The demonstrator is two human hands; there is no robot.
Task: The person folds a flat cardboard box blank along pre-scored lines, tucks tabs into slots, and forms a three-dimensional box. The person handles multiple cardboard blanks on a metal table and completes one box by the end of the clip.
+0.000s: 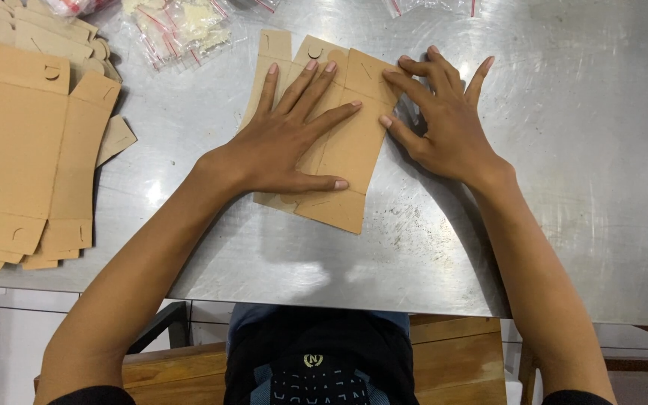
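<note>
Obs., head view: your left hand (283,142) lies flat, palm down, on a flattened brown cardboard box blank (343,154) that rests on the steel table (564,187), roughly centre of the far half, tilted so its long axis leans slightly to the right. Fingers spread and extended, not curled around anything; thumb stretched along the blank's lower part, pressing, no grasp

Your right hand (448,124) sits at the blank's right edge. Its fingers are splayed and extended; index and thumb tips touch the blank's upper right edge, the remaining fingers rest on the bare table just beside it. Released, nothing gripped

The blank shows fold creases and small round cut-outs near its top flaps; the lower end projects beyond your left thumb towards you

Surroundings: a stack of flat cardboard blanks (24,150) of the same brown lies at the table's left edge, well apart from the hands. Clear plastic bags with red seal strips (178,30) lie at the far edge, near the top of the blank but not touching it as far as visible. Contents of the bags: pale, cannot tell what

Below the table edge: a wooden bench (451,356) and your dark clothing
</note>
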